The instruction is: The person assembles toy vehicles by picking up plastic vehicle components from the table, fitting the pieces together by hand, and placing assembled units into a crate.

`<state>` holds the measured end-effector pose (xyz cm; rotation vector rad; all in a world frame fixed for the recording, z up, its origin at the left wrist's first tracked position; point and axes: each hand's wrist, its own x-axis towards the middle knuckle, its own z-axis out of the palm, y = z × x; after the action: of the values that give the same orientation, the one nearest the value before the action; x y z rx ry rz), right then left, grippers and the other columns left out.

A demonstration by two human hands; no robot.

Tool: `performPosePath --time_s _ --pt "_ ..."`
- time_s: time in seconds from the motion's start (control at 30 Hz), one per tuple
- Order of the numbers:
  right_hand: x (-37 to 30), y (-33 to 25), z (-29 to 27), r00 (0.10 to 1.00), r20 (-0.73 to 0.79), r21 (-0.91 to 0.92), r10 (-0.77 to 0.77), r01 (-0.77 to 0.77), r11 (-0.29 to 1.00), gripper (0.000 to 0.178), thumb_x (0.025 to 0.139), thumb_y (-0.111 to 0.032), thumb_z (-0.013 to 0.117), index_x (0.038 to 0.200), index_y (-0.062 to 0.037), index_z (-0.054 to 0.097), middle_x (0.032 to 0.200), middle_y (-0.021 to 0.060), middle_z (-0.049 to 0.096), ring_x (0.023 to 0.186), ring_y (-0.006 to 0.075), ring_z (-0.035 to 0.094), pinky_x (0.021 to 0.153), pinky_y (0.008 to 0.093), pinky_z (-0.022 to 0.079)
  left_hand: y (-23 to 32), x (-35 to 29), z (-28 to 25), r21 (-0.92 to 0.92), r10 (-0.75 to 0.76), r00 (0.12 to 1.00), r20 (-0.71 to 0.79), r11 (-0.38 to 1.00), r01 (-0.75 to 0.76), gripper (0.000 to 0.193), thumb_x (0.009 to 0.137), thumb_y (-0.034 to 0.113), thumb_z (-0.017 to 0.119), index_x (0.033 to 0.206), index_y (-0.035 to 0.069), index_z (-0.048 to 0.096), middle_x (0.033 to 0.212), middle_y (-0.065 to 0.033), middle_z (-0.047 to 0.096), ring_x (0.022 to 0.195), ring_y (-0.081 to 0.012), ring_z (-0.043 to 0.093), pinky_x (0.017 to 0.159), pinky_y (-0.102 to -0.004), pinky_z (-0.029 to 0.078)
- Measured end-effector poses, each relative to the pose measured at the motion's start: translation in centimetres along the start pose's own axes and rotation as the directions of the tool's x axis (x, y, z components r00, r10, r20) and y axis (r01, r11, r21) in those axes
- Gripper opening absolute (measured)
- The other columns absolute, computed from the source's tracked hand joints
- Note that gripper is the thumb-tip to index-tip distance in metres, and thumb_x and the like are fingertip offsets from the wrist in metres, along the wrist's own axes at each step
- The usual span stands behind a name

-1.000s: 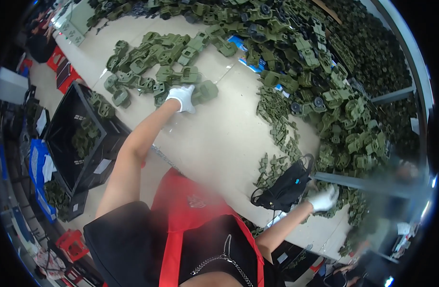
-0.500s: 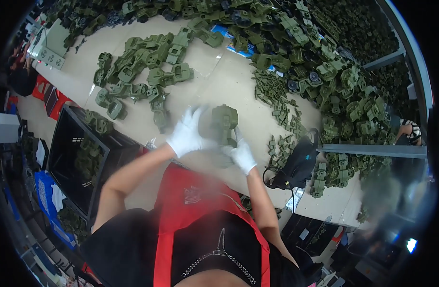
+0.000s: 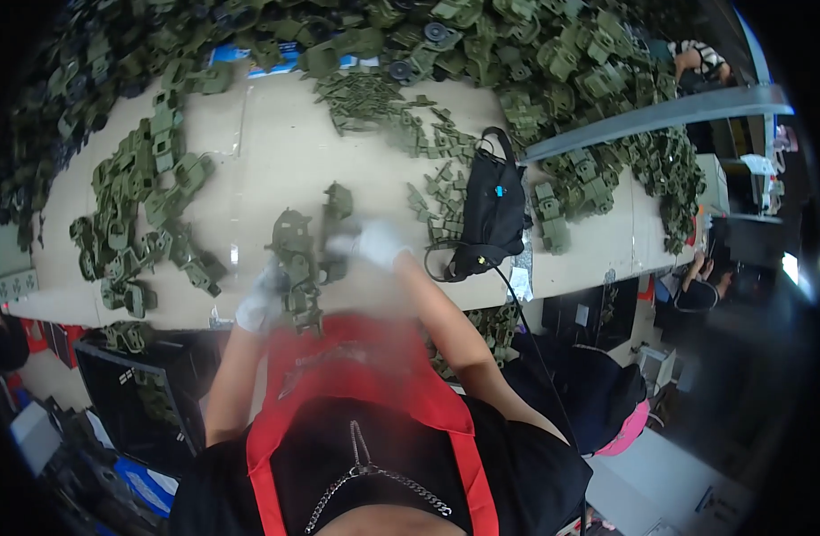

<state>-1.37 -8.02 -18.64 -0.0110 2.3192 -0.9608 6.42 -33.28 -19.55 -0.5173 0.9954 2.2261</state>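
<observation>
At the table's near edge, my left hand [image 3: 260,302], in a white glove, is closed around the near left side of an olive-green toy vehicle body [image 3: 294,255]. Its fingertips are partly hidden by that body. Just to the right stands a second, narrower green plastic part [image 3: 337,205]. My right hand [image 3: 376,243], also white-gloved, is at the right side of this narrow part. Its fingers are smeared by motion, so whether they grip the part cannot be told.
Green vehicle bodies [image 3: 151,188] lie on the left of the beige table [image 3: 271,134]. Small green parts [image 3: 361,98] and larger heaps [image 3: 562,62] cover the far side. A black pouch [image 3: 497,201] with a cable sits at right, below a grey metal bar [image 3: 642,123]. A black crate [image 3: 138,393] stands lower left.
The view has swung right. My left hand, spread and apart before, is now closed on the vehicle body. My right hand has left the body's side and is by the narrow part.
</observation>
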Motion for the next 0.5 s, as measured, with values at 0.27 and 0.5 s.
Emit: performPosePath --time_s 0.27,0.5 --pt "3.6 6.4 -5.3 0.813 -0.581 -0.539 -0.028 -0.360 0.761 0.030 0.077 -0.030 0.066 0.087 -0.0018 0.068 0.090 0.0193 0.064 0.084 0.0327 0.065 0.076 0.0431 0.052 1.7 0.4 10.7 -0.051 0.095 0.995 0.001 0.994 -0.095 0.053 0.082 0.030 0.062 0.126 0.003 0.048 0.109 -0.0095 0.061 0.093 -0.0210 0.061 0.074 -0.0353 0.053" --pt "-7.9 -4.7 -7.8 0.814 -0.424 -0.227 -0.397 0.329 0.917 0.038 0.079 -0.040 0.069 0.092 -0.0056 0.058 0.091 0.0185 0.062 0.085 0.0362 0.061 0.071 0.0437 0.049 2.3 -1.2 11.6 0.145 0.291 0.955 -0.065 0.949 -0.279 0.052 0.070 0.009 0.061 0.121 -0.001 0.053 0.098 -0.0145 0.064 0.080 -0.0231 0.065 0.070 -0.0333 0.055"
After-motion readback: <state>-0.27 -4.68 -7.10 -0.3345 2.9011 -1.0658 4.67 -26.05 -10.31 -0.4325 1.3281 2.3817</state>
